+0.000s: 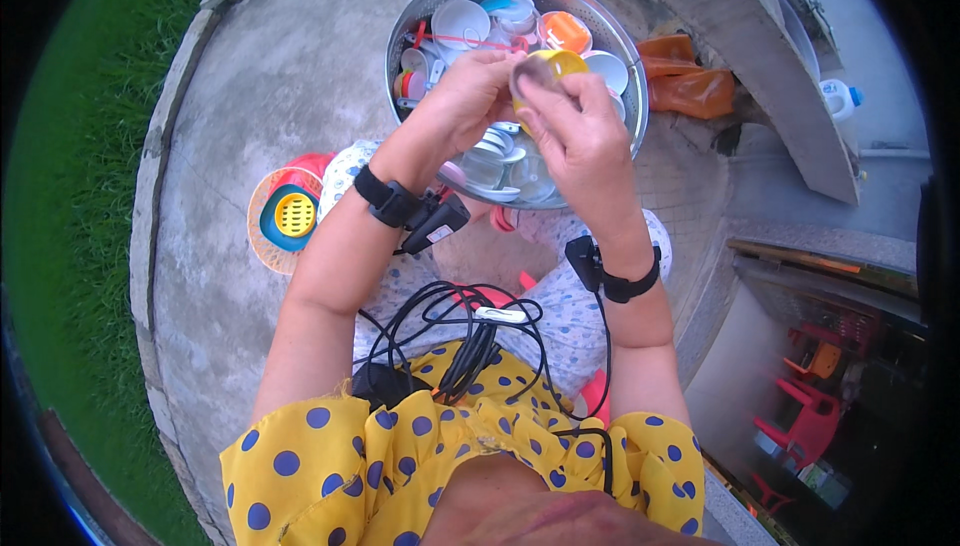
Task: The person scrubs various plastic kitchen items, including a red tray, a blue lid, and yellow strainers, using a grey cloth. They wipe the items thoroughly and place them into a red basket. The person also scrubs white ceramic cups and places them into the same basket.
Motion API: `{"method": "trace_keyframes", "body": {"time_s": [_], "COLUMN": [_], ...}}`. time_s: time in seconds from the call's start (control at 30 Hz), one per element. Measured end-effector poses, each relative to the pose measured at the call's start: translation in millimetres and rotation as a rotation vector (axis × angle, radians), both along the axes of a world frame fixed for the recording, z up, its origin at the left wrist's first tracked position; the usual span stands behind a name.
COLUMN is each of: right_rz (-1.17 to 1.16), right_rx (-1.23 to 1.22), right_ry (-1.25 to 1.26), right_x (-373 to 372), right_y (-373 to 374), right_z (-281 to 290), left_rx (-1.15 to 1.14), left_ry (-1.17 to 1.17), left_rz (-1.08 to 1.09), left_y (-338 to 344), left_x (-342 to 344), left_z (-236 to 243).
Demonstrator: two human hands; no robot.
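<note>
Over a large metal basin (398,21) of dishes, my left hand (462,96) grips a yellow cup (564,62) from the left. My right hand (568,126) holds a blurred greyish pad (530,73) against the cup, partly covering it. The basin holds several white bowls (462,19), an orange item (566,32) in a clear container, red-handled utensils, white spoons and clear containers (530,184) in the lower part.
A colander stack with a yellow insert (296,214) sits at left on concrete (230,96), with grass beyond. At right are orange sheeting (695,94), a concrete slab (800,136), a white jug (840,98) and red chairs (812,416). Cables lie on my lap.
</note>
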State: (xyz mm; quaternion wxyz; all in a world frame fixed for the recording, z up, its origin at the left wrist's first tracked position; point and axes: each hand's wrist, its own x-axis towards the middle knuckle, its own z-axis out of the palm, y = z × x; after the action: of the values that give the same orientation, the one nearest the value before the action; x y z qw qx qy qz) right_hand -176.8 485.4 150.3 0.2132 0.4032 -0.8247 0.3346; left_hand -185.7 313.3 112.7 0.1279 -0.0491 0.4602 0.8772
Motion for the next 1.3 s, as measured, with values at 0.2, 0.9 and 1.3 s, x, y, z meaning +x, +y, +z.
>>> {"method": "trace_keyframes", "body": {"time_s": [0.2,0.9,1.3], "right_rz": [0.164,-0.267,-0.136], "right_rx": [0.162,-0.199,-0.316], "right_ry": [-0.116,-0.099,-0.264], "right_x": [-5,-23,-22], "right_y": [16,32,33], "right_z": [8,5,8], "left_rx": [0.104,-0.409,-0.391], "left_ry": [-0.088,0.209,0.357], "left_rz": [0.24,0.066,-0.068], "left_y": [-5,2,-3], "left_x": [-7,-3,8], "left_z": [5,4,26]}}
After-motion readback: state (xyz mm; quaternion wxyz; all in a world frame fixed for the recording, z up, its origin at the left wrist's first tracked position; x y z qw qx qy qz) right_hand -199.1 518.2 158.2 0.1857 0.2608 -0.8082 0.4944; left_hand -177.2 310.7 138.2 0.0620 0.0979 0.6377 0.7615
